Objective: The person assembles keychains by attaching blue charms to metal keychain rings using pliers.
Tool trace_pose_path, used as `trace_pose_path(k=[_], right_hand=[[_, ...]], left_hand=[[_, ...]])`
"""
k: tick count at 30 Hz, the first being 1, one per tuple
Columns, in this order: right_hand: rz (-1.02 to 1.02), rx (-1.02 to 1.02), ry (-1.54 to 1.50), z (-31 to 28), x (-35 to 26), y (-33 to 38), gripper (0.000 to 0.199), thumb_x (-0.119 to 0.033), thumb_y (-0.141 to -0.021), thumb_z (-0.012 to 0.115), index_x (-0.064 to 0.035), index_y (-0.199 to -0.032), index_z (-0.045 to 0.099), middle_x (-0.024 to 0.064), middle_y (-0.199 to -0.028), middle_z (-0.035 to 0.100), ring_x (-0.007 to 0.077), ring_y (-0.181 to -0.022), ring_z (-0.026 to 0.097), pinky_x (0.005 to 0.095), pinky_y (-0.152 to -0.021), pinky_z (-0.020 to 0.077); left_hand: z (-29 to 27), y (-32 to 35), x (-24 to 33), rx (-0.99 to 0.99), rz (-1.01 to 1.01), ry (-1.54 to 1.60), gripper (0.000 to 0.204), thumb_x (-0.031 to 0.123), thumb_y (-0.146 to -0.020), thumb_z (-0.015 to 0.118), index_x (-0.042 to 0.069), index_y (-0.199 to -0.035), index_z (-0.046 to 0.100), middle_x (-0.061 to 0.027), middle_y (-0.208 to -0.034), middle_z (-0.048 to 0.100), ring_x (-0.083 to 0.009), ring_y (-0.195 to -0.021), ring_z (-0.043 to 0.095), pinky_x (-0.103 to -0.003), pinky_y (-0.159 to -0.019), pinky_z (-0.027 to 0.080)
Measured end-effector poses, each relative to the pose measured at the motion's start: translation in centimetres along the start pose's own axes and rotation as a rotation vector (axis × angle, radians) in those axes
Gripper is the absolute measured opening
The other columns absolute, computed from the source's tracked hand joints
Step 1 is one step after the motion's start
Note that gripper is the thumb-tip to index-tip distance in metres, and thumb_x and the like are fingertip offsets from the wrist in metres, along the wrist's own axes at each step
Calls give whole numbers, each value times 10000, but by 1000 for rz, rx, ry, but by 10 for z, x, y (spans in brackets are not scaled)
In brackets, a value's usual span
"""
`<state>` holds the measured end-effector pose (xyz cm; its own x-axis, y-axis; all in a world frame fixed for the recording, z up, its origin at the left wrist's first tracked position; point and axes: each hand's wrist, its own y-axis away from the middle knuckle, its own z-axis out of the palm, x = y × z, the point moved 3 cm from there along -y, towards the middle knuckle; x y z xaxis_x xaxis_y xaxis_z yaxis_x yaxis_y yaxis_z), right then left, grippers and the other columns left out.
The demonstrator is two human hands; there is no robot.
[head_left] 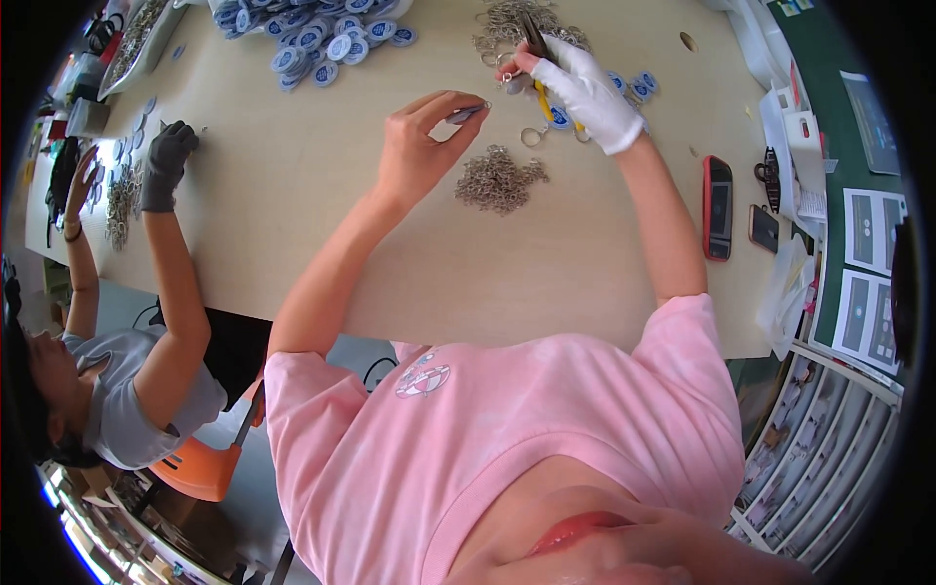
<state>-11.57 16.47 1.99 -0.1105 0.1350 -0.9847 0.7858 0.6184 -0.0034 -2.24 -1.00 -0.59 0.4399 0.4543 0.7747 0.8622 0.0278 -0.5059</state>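
Between the thumb and fingers of my left hand [421,136] is a small round disc [464,115], its edge turned up, with a tiny metal loop at its tip. My right hand [590,90], in a white glove with bare fingertips, is closed around pliers [541,96] with yellow handles and dark jaws. A small metal ring piece hangs by its fingertips; how it is held is unclear. Below the hands lies a heap of short metal chain pieces [500,182]. A loose split ring [531,136] and a few blue-and-white discs [639,88] rest beside my right hand.
A big pile of blue-and-white discs [336,44] lies at the far left, metal rings with chains [512,19] at the far middle. Two phones, one red-cased [718,208], one dark [763,228], lie at right. At left a co-worker's gloved hand [168,161] works near more chains.
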Motion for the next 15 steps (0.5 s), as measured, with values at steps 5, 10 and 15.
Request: trace_pose_path(k=[5, 10, 15], right_hand=[[-7, -21, -10, 15, -26, 18, 232, -275, -987, 561, -44, -1003, 556, 65, -1000, 671, 109, -927, 599, 266, -865, 474], [12, -16, 52, 24, -36, 21, 242, -261, -986, 559, -19, -981, 556, 51, -955, 684, 98, -868, 628, 266, -820, 496], [-56, 9, -4, 24, -38, 20, 234, -251, -985, 563, -17, -977, 555, 64, -973, 681, 103, -884, 617, 258, -841, 490]], left_hand=[[1, 1, 1, 44, 82, 5, 135, -4, -788, 718, 17, -919, 698, -81, -884, 711, -228, -776, 689, -310, -684, 546], [0, 1, 3, 83, 132, 15, 136, -6, -779, 722, 20, -910, 699, -80, -894, 713, -245, -776, 687, -315, -685, 545], [-1, 1, 6, 98, 139, 13, 136, -6, -776, 725, 22, -907, 700, -80, -891, 714, -245, -775, 688, -317, -675, 546]])
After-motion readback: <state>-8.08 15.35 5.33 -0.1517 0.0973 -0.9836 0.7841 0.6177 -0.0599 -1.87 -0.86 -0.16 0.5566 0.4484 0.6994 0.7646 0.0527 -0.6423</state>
